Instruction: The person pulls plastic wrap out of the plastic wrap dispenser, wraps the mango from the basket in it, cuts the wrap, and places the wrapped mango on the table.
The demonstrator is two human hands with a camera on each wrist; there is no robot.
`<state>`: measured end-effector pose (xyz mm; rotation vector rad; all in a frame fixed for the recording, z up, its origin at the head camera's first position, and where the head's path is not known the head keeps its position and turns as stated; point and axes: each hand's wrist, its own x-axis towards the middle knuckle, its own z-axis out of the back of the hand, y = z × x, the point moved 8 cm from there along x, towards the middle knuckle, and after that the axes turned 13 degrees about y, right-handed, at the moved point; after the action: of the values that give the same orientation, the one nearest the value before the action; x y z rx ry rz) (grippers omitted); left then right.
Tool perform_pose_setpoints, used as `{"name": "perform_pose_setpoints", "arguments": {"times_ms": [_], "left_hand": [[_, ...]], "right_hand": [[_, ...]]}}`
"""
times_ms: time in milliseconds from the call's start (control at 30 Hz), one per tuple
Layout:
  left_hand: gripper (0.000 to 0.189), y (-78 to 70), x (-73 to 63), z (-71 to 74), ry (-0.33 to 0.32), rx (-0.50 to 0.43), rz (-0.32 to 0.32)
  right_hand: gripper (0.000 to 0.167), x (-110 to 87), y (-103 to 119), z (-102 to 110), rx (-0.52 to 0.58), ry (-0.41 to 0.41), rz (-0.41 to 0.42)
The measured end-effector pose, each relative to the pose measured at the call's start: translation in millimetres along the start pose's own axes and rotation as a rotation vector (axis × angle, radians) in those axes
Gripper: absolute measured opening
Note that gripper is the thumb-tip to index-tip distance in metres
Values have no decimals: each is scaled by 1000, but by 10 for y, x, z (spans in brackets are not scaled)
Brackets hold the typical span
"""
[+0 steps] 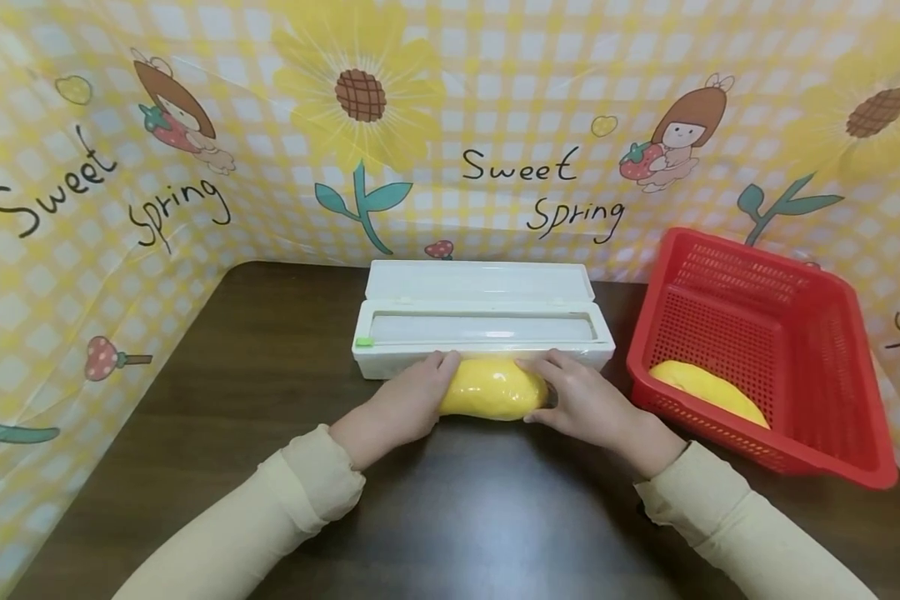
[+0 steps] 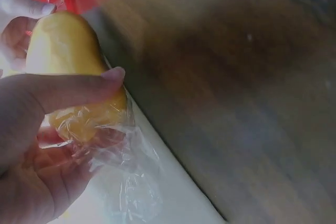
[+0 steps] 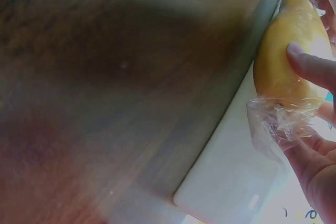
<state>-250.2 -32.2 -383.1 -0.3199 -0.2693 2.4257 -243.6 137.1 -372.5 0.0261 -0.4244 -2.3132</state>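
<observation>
A yellow fruit (image 1: 495,389) was gripped from both ends, with loose film (image 2: 131,166) bunched there.
In the head view, the fruit was held by the left hand (image 1: 408,402) and the right hand (image 1: 588,404) just in front of the white film dispenser (image 1: 487,327), whose lid (image 1: 480,281) was opened back; a second yellow fruit (image 1: 708,390) was contained in the red basket (image 1: 802,350) on the desk (image 1: 232,375). In the left wrist view, the fruit was pinched between thumb and fingers, beside crumpled film. In the right wrist view, a similar pinch was shown, and film was bunched at that end too. Wrapping was judged to be the step in hand; for the next move, the loose ends probably needed to be folded snugly against the fruit.
</observation>
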Motion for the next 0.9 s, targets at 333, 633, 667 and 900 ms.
{"name": "perform_pose_setpoints", "arguments": {"times_ms": [333, 633, 667, 900], "left_hand": [[74, 51, -45, 33, -30, -58, 26], [73, 61, -148, 101, -103, -54, 10], [73, 59, -163, 107, -114, -52, 2], [71, 36, -239, 149, -157, -31, -35]], "right_hand": [[76, -13, 8, 49, 35, 40, -43], [92, 6, 70, 4, -42, 39, -73], [92, 8, 86, 1, -59, 24, -63], [86, 1, 113, 5, -86, -2, -52]]}}
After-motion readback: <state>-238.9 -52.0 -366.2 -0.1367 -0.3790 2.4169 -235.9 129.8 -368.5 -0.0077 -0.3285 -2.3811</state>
